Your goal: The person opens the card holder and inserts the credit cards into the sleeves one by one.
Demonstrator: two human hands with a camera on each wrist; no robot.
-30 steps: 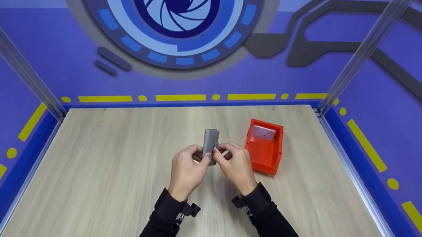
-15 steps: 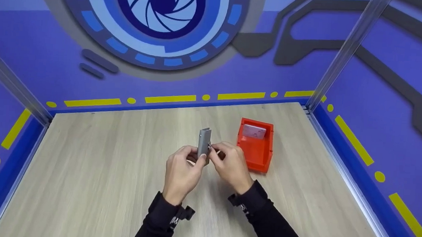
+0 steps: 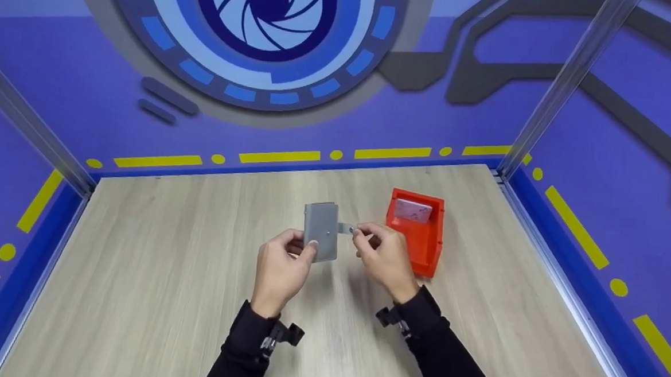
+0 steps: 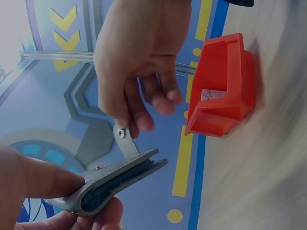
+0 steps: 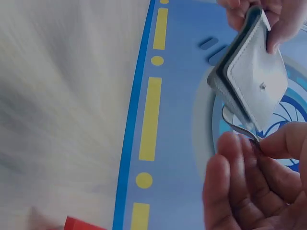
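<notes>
A pale wood bench (image 3: 152, 294) sits inside purple walls with yellow dashes. Above its middle, the left hand (image 3: 278, 269) grips a grey wallet (image 3: 320, 238); the right hand (image 3: 382, 254) pinches its snap tab (image 3: 345, 228). A red bin (image 3: 418, 247) stands right. The left wrist view alone shows the wallet's dark inner edge (image 4: 122, 179).

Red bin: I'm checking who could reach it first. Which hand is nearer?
Right. The right hand sits just beside the red bin, pinching the wallet's strap; the left hand is farther left.

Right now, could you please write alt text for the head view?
Two hands hold a grey wallet above a wooden table: the left hand grips it, the right hand pinches its strap. A red bin stands to the right.
</notes>
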